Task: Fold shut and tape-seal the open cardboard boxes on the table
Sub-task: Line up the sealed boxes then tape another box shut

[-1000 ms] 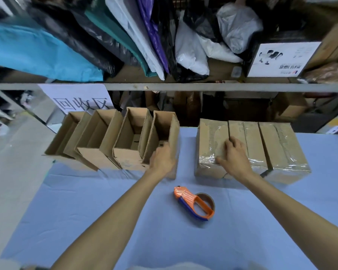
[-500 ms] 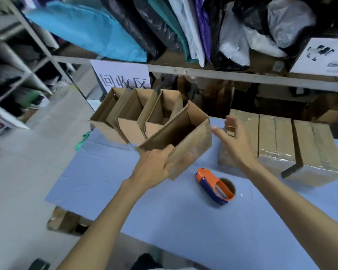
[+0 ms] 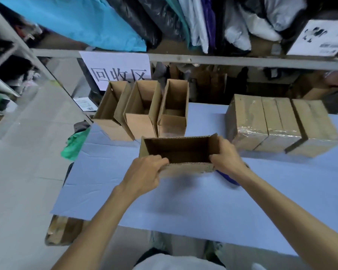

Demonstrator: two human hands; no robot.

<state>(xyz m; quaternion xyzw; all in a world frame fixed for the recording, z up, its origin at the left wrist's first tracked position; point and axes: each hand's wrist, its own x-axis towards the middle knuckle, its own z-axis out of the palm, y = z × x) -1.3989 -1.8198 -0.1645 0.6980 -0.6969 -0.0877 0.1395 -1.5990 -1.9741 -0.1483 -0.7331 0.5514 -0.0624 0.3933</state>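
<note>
An open brown cardboard box (image 3: 183,169) sits in front of me on the blue table (image 3: 183,199), its open top facing up. My left hand (image 3: 144,173) grips its near left edge. My right hand (image 3: 225,156) grips its right end. Three more open boxes (image 3: 142,121) stand in a row at the back left. Three sealed, taped boxes (image 3: 281,123) lie side by side at the back right. Only a blue sliver of the tape dispenser (image 3: 229,179) shows under my right wrist.
A metal shelf rail (image 3: 222,60) crosses above the table's far edge, with bags hanging over it and a white paper sign (image 3: 117,69). A green cloth (image 3: 74,145) lies off the table's left edge. Flat cardboard (image 3: 62,230) lies on the floor below.
The left hand lifted the rightmost open box out of the row and brought it to the middle of the table. The right hand left the sealed boxes and took the box's right end.
</note>
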